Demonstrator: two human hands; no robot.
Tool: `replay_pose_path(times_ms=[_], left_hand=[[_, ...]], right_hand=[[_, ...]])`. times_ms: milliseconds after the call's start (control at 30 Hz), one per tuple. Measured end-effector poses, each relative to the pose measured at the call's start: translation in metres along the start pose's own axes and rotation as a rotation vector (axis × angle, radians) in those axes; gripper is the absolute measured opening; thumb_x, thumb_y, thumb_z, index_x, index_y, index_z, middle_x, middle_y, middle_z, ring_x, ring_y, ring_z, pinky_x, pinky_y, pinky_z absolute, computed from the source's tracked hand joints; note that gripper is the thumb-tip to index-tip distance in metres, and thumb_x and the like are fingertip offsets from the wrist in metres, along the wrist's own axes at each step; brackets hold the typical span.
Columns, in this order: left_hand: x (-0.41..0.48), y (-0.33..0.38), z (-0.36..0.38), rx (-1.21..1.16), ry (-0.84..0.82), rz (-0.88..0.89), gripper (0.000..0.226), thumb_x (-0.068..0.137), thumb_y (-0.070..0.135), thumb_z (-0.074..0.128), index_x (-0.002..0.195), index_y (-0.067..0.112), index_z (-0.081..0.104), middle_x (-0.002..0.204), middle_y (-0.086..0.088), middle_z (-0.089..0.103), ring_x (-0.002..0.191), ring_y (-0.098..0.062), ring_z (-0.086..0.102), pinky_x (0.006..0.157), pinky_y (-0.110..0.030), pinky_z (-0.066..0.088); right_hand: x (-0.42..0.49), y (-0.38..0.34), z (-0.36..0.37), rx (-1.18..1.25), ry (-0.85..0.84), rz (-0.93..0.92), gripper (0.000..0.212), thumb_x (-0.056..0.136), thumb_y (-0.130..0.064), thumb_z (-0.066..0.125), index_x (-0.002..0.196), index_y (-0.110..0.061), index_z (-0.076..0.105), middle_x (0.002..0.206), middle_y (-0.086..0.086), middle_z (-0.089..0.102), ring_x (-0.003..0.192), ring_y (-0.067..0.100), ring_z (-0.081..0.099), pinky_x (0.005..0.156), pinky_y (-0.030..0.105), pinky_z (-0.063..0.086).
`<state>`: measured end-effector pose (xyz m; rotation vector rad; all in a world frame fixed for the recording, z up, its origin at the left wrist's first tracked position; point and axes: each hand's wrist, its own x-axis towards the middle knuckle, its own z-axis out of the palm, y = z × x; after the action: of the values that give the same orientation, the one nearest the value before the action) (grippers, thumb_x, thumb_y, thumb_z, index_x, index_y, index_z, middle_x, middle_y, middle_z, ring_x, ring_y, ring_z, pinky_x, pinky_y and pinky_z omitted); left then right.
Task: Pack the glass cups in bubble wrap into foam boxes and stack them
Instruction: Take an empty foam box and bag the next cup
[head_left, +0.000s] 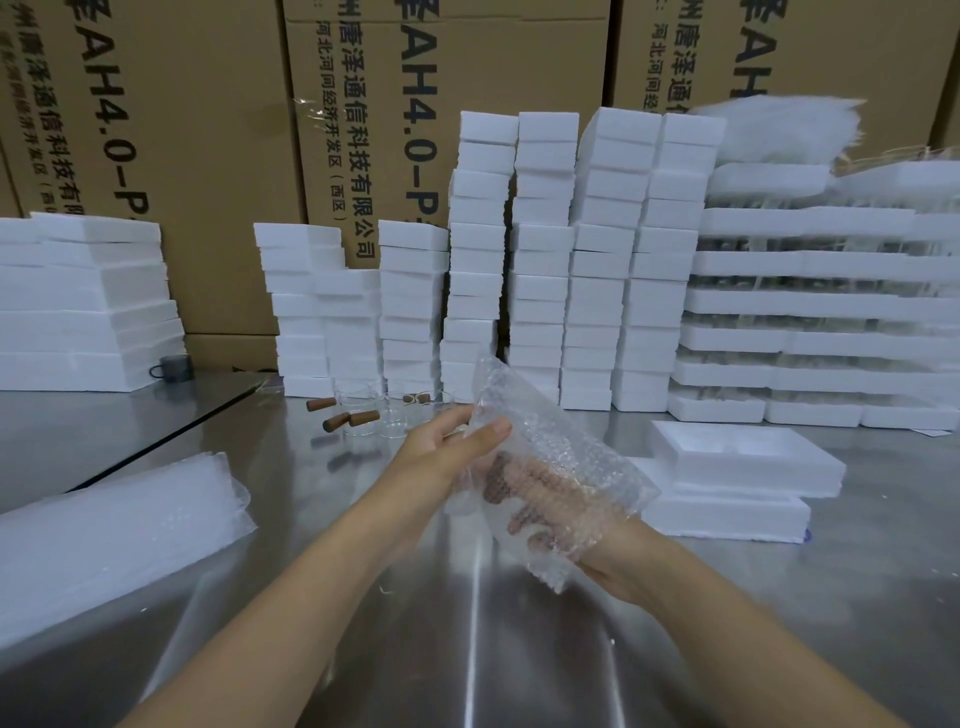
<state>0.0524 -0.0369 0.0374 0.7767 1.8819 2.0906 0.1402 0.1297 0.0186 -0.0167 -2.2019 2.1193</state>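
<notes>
Many foam boxes (540, 291) stacked, steel table (467, 649), cardboard cartons (208, 156)

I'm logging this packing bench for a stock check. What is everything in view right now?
bubble wrap bag: one, clear, held above the table
glass cups: several, clear with brown handles, on the table before the foam stacks
foam boxes: many, white, stacked along the back
open foam box: one, white, right, on another foam piece
foam trays: stacked layers, white, back right
bubble wrap pile: one, clear, left
mug: one, dark, beside the left foam stack
cardboard cartons: several, brown, behind
table: one, shiny metal
left hand: pinches the bag's upper part
right hand: holds the bag from below
</notes>
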Motion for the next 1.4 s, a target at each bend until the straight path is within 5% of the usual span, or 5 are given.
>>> replay_pose_path(times_ms=[400,600,933,1133,1400], left_hand=[[0.010,-0.006,-0.022,-0.313,0.279,-0.086,0.082,0.064,0.051,0.097,0.134,0.018,0.069,0.128,0.002,0.078,0.120,-0.019,0.074,0.096,-0.039,0.058],[0.014,-0.011,-0.028,-0.248,0.136,-0.111,0.086,0.066,0.045,0.100,0.139,0.013,0.067,0.125,-0.004,0.079,0.113,-0.024,0.077,0.107,-0.047,0.057],[0.012,-0.010,-0.039,0.003,-0.072,-0.125,0.075,0.058,0.057,0.101,0.124,0.030,0.079,0.130,0.002,0.077,0.120,-0.023,0.074,0.103,-0.042,0.058],[0.011,-0.010,-0.027,-0.072,-0.046,-0.176,0.110,0.060,0.047,0.102,0.153,0.014,0.054,0.144,-0.012,0.067,0.117,-0.035,0.075,0.092,-0.048,0.062],[0.004,-0.008,-0.009,0.000,-0.098,-0.112,0.070,0.062,0.064,0.095,0.117,0.025,0.080,0.124,-0.010,0.079,0.118,-0.045,0.071,0.109,-0.059,0.052]], right_hand=[[0.008,-0.012,-0.015,0.076,0.347,-0.172,0.067,0.069,-0.101,0.046,0.122,-0.063,0.058,0.133,-0.032,0.056,0.135,0.010,0.050,0.115,0.045,0.039],[0.015,0.007,-0.016,0.074,0.173,-0.042,0.115,0.065,-0.038,0.100,0.144,-0.067,0.021,0.129,-0.011,0.067,0.096,0.018,0.078,0.076,0.035,0.062],[0.015,-0.010,-0.038,0.542,0.176,-0.016,0.021,0.092,0.004,0.067,0.113,-0.001,0.068,0.092,0.006,0.073,0.070,0.013,0.069,0.057,0.020,0.056],[0.013,-0.014,-0.032,0.662,0.064,-0.143,0.033,0.092,0.008,0.053,0.074,-0.004,0.079,0.089,0.011,0.075,0.105,0.030,0.075,0.081,0.028,0.062],[0.016,-0.012,-0.024,0.276,0.009,-0.132,0.033,0.090,-0.023,0.070,0.113,-0.001,0.077,0.106,0.011,0.076,0.098,0.024,0.071,0.090,0.033,0.060]])
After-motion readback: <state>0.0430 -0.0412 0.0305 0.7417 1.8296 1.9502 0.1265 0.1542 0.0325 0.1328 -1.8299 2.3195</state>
